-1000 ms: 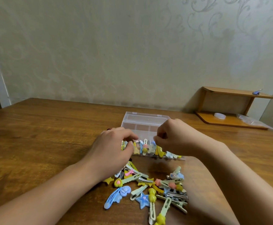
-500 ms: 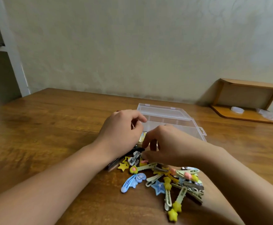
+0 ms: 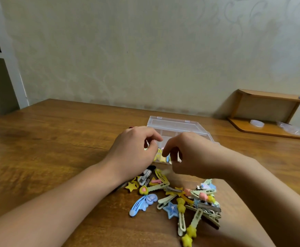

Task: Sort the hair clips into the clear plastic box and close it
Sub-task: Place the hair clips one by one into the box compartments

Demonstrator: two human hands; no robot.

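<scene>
A clear plastic box [image 3: 174,124] stands open on the table, its lid tilted back; yellow and blue clips show in its front compartment [image 3: 160,157]. A pile of loose hair clips [image 3: 179,196] lies nearer to me, among them a blue snap clip [image 3: 139,206] and a blue star clip [image 3: 171,209]. My left hand [image 3: 134,152] hovers at the box's front left corner, fingers curled toward the thumb. My right hand [image 3: 192,155] hangs over the box's front edge with fingertips pointing down. Whether either hand pinches a clip is hidden.
The wooden table [image 3: 56,139] stretches wide to the left. A small wooden corner shelf [image 3: 268,129] sits at the back right, holding a white round lid [image 3: 257,123] and a plastic bag. A wall runs right behind the table.
My right hand has lifted from the pile to the box's front edge. My left hand stays at the box's left corner. The view has shifted slightly.
</scene>
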